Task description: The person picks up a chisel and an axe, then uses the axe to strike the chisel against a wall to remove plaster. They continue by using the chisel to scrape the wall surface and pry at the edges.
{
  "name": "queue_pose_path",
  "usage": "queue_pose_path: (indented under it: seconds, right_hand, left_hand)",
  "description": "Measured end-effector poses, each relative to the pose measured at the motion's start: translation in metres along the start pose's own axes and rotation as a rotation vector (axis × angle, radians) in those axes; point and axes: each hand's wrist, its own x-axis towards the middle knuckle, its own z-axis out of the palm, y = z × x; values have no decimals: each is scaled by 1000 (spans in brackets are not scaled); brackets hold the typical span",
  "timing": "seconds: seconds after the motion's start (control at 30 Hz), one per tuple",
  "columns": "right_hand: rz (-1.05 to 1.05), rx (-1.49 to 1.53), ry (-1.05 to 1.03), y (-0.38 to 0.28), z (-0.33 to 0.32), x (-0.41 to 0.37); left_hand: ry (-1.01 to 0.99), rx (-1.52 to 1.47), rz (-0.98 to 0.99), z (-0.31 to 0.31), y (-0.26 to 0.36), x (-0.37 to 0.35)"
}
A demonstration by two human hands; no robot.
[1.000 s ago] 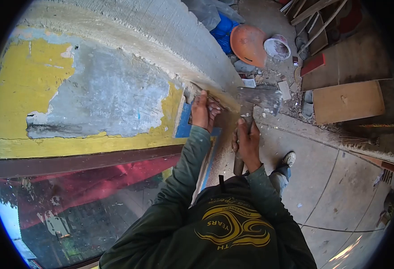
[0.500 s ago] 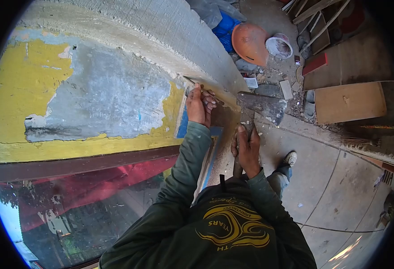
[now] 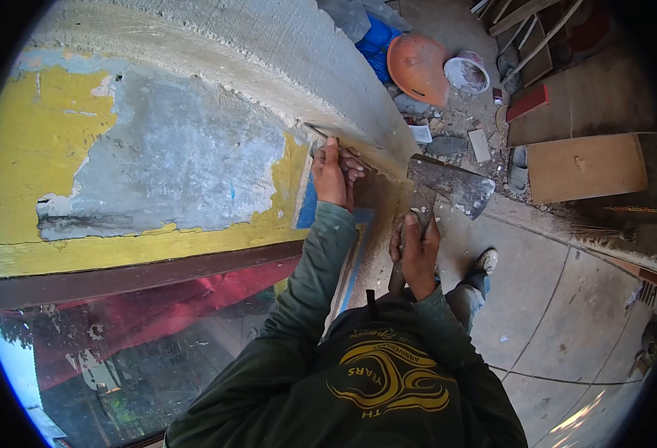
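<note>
My left hand (image 3: 333,178) is closed around a thin dark metal chisel (image 3: 315,131), its tip against the joint between the painted wall (image 3: 183,157) and the rough concrete edge (image 3: 358,97). Part of the chisel is hidden by my fingers. My right hand (image 3: 420,257) grips the handle of a hatchet (image 3: 454,184) with a broad, flat, worn blade smeared with pale residue. The blade is apart from the chisel, to its right. Yellow paint on the wall is flaked away around a large grey patch.
An orange basin (image 3: 418,71), a white bucket (image 3: 466,73) and a blue bag (image 3: 377,48) lie at the top amid rubble. Boards (image 3: 588,168) lean at the right. Below the wall is a glass pane (image 3: 171,358). My shoe (image 3: 487,260) is on the tiled floor (image 3: 545,313).
My right hand and the hatchet have shifted a little to the right, away from the chisel. My left hand keeps the chisel in nearly the same place.
</note>
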Motion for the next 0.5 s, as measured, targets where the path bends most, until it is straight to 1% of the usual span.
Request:
queue_pose_path:
  seconds: [0.1,0.2,0.3,0.4,0.47,0.5]
  right_hand:
    - [4,34,3,0,0,2]
    - [6,38,-2,0,4,0]
    - [-17,41,-3,-3,6,-1]
    - [-19,74,-16,-4,10,0]
    - [-8,101,-25,-6,13,1]
    - [-19,64,1,-7,16,1]
  left_hand:
    - [-30,-17,1,-4,8,5]
    - [23,-53,-29,6,12,6]
    - [3,-84,-13,5,11,2]
    - [-26,-80,-26,3,10,1]
    - [-2,-60,-25,5,6,2]
    - [15,-37,-24,5,5,4]
